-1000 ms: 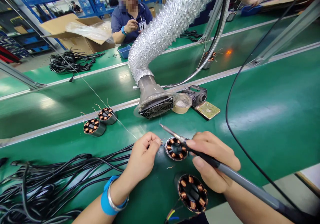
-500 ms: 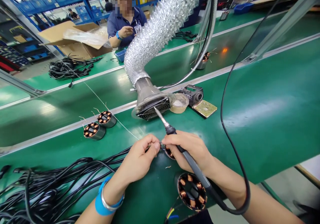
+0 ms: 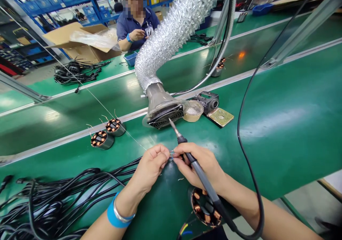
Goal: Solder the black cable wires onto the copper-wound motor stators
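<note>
My left hand [image 3: 153, 165], with a blue band at the wrist, pinches thin wire ends at the centre. Facing it, my right hand [image 3: 200, 161] grips a soldering iron [image 3: 201, 177] whose tip points up and away, in front of the fan. The right thumb and forefinger also meet the small wires [image 3: 171, 153] between the hands. Below the right hand lies a round copper-wound stator [image 3: 205, 208], partly covered by the iron. Another wound part is mostly hidden behind the right fingers. Black cables [image 3: 66, 197] run from the left toward my left hand.
A fume fan [image 3: 165, 117] hangs from a silver duct [image 3: 160, 47]. Beside it are a round tub [image 3: 192, 111] and an iron stand [image 3: 211, 102]. Two stators [image 3: 102, 140] sit at left. A person [image 3: 137, 22] works across the line. The iron's cord loops at right.
Both hands stay close together; the right fingers have opened slightly around the wires. The wound part behind them shows less. The whole view has shifted a little.
</note>
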Demonstrator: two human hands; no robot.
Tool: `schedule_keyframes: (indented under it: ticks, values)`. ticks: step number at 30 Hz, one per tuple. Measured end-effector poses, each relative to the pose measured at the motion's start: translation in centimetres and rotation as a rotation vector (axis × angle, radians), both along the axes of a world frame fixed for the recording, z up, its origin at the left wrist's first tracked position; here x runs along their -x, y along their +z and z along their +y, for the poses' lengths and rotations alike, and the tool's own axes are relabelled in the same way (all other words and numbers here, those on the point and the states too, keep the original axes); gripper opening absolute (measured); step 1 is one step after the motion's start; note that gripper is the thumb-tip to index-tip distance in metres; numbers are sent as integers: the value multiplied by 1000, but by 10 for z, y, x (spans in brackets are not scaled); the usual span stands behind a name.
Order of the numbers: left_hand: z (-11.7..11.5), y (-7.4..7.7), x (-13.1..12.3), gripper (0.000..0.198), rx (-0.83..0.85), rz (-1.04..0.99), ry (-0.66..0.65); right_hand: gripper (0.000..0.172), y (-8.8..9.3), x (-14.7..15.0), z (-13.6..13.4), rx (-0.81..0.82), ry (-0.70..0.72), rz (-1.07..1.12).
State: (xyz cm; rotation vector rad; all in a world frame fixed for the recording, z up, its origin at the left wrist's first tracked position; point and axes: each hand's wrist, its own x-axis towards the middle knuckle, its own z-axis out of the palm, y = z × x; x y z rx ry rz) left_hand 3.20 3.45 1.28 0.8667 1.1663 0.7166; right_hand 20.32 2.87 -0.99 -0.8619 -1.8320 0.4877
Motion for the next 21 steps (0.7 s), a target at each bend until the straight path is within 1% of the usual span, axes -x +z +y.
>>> schedule_keyframes:
  ticks: [3, 8, 10, 12, 16, 19, 21]
  values:
    - [-3, -3, -2, 28, -20, 5, 26, 24, -1, -1, 1, -72, -20, -37]
    - [-8, -7, -5, 29, -76, 67, 76, 27, 5, -7, 2, -294, -33, -358]
    - [-9, -9, -5, 30, -108, 104, 87, 30, 7, -9, 1, -319, -34, -411]
    - [-11, -10, -6, 30, -135, 139, 89, 29, 7, -10, 2, -255, -20, -374]
    - [-13, -12, -8, 24, -180, 209, 78, 27, 5, -16, 0, -81, 13, -151]
    - [-15, -11, -11, 23, -219, 270, 79, 30, 6, -24, -6, -30, -6, -21]
    - [-15, -10, -12, 24, -251, 310, 79, 37, 6, -29, -13, 11, -37, 74]
